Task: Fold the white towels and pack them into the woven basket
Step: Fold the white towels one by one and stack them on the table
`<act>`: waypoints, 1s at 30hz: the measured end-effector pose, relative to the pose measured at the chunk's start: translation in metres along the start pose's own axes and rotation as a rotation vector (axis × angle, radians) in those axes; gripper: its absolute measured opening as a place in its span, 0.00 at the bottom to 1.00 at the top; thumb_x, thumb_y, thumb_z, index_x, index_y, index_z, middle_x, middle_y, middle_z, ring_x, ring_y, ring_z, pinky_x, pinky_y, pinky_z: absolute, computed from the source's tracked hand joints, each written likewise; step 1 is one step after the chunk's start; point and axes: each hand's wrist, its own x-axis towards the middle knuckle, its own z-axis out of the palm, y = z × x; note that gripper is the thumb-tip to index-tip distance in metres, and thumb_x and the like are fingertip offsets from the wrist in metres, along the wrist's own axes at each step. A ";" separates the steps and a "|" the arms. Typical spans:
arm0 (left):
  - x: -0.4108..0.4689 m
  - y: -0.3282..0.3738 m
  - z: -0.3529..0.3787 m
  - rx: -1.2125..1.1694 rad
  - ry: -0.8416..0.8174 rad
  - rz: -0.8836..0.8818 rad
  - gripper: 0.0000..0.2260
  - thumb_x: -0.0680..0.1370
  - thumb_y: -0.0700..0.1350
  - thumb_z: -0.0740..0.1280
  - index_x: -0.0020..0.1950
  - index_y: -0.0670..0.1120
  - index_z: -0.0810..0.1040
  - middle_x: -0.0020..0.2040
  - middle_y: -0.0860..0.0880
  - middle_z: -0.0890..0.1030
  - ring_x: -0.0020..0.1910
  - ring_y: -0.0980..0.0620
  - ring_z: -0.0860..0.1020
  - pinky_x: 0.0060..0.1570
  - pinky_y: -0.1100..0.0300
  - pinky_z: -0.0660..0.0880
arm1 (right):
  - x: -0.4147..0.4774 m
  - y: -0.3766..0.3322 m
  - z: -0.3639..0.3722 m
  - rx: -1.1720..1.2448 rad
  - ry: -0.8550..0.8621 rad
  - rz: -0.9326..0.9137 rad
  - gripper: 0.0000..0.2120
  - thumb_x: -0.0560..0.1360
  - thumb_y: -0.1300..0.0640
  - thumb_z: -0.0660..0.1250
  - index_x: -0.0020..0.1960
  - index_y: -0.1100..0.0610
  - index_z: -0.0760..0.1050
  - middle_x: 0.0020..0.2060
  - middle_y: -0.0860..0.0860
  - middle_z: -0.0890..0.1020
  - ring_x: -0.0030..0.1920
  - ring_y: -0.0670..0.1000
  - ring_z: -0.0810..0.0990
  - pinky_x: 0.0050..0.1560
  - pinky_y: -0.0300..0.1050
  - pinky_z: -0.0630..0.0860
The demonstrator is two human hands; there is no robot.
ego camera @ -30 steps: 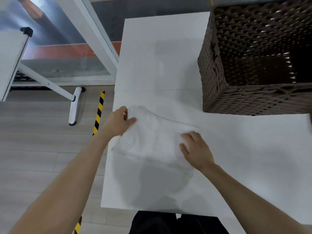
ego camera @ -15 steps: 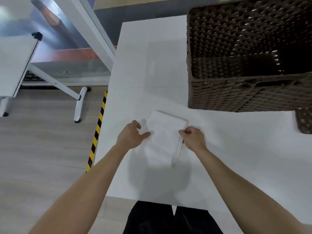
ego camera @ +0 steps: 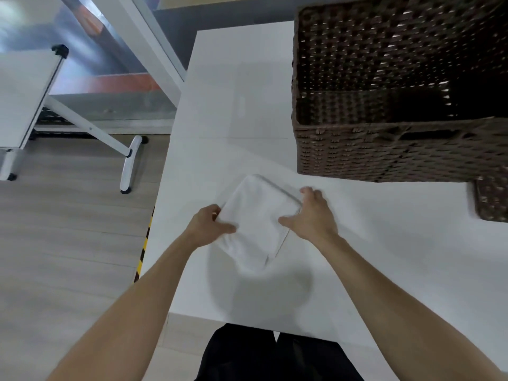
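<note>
Head view: folded white towel [ego camera: 255, 224] low over the white table [ego camera: 384, 257], just short of the woven basket [ego camera: 384, 158]. Pinched at its left edge by the left hand [ego camera: 206, 226], thumb on top. Clasped along the right edge by the right hand [ego camera: 313, 215], likely to keep the folds together for the lift into the basket.

Person, viewed from the head: the left forearm [ego camera: 143, 292] and right forearm [ego camera: 384, 287] are bare along their whole visible length, as are the left hand [ego camera: 204, 229] and right hand [ego camera: 313, 218]. Plain black trousers [ego camera: 247, 356] cover the legs at the lower edge.
</note>
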 end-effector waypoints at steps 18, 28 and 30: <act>-0.134 0.128 -0.098 -0.502 -0.041 0.466 0.14 0.80 0.40 0.76 0.65 0.44 0.83 0.59 0.45 0.88 0.58 0.42 0.87 0.61 0.44 0.82 | -0.087 -0.032 -0.132 1.124 -0.322 -0.256 0.18 0.76 0.52 0.76 0.63 0.58 0.83 0.59 0.55 0.88 0.61 0.57 0.86 0.65 0.54 0.80; -0.165 0.200 0.052 -0.419 -0.497 0.461 0.14 0.85 0.48 0.71 0.67 0.43 0.83 0.61 0.45 0.88 0.62 0.43 0.86 0.65 0.44 0.80 | -0.244 0.089 -0.150 1.221 0.379 0.058 0.08 0.82 0.51 0.72 0.60 0.51 0.85 0.54 0.49 0.89 0.55 0.52 0.88 0.57 0.53 0.84; -0.178 0.221 0.101 -0.277 -0.507 0.566 0.12 0.86 0.50 0.69 0.69 0.49 0.82 0.60 0.50 0.89 0.62 0.45 0.86 0.62 0.45 0.82 | -0.272 0.127 -0.162 1.170 0.486 0.087 0.08 0.83 0.49 0.71 0.59 0.50 0.85 0.53 0.47 0.89 0.56 0.53 0.88 0.57 0.52 0.84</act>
